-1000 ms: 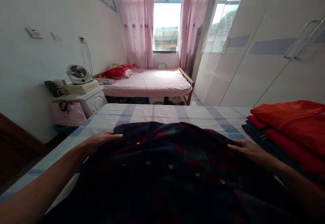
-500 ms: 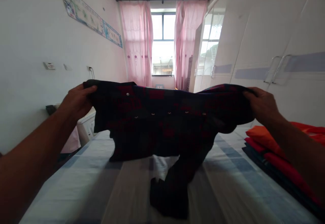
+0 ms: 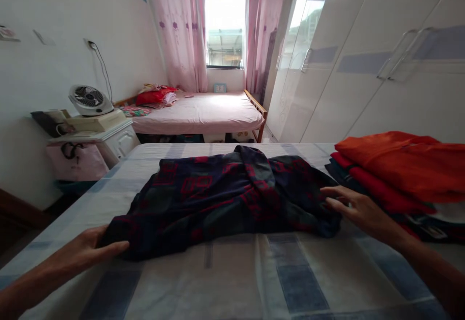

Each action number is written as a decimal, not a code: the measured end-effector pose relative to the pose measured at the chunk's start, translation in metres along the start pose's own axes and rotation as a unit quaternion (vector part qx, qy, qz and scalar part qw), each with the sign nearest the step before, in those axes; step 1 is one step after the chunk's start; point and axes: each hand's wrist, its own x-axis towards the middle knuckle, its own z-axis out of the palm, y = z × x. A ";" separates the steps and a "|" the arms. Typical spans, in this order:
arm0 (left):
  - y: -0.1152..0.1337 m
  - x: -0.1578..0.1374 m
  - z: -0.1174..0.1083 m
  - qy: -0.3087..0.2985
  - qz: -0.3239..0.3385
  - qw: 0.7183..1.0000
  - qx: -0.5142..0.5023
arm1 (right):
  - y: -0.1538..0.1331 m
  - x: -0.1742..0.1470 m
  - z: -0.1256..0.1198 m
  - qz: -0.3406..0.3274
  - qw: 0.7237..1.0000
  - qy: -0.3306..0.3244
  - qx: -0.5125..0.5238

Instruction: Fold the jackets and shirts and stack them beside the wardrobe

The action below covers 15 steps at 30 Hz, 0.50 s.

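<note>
A dark shirt (image 3: 225, 194) with red block patterns lies spread and wrinkled across the bed in front of me. One of its sleeves is folded over the middle. At the shirt's left end is my left hand (image 3: 85, 247), its thumb on top of the cloth and its fingers hidden under the edge, closed on the fabric. My right hand (image 3: 358, 208) is open at the right end, fingers apart, the tips close to the cloth or just touching it.
Folded clothes (image 3: 403, 165), orange on top, are stacked at the right on the checked bedsheet (image 3: 232, 281). White wardrobes (image 3: 363, 68) line the right side. Beyond stands a pink-covered bed (image 3: 203, 112). A fan (image 3: 90, 98) sits on a cabinet (image 3: 125, 141) at the left.
The shirt, held up stretched between both hands before, has come down onto the bed. My right hand has let go of it. The view has tilted downward.
</note>
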 end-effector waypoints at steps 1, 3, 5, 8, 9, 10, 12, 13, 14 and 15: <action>0.001 0.001 0.002 0.003 -0.013 0.999 -0.033 | -0.013 0.008 0.004 -0.010 1.000 0.013 -0.009; 0.006 0.002 0.005 -0.017 -0.034 0.992 -0.123 | -0.037 0.028 0.019 -0.028 0.999 0.015 -0.001; 0.013 0.002 0.010 -0.020 -0.031 0.982 -0.185 | -0.055 0.049 0.042 -0.029 0.999 -0.004 0.031; 0.025 -0.003 0.013 -0.051 0.017 0.977 -0.207 | -0.074 0.075 0.077 0.003 0.993 -0.008 0.114; 0.028 -0.005 0.011 -0.055 0.034 0.976 -0.209 | -0.079 0.080 0.083 0.012 0.989 -0.001 0.145; 0.030 -0.008 0.008 -0.058 0.050 0.975 -0.208 | -0.084 0.082 0.085 0.015 0.983 0.005 0.186; 0.031 -0.015 -0.003 -0.067 0.079 0.975 -0.197 | -0.091 0.075 0.074 0.001 0.956 0.008 0.292; 0.030 -0.019 -0.010 -0.070 0.094 0.976 -0.186 | -0.093 0.066 0.062 -0.009 0.936 0.009 0.352; 0.027 -0.024 -0.016 -0.071 0.108 0.976 -0.172 | -0.093 0.053 0.047 -0.018 0.911 0.004 0.411; 0.023 -0.030 -0.021 -0.072 0.121 0.977 -0.157 | -0.093 0.036 0.032 -0.027 0.890 0.000 0.455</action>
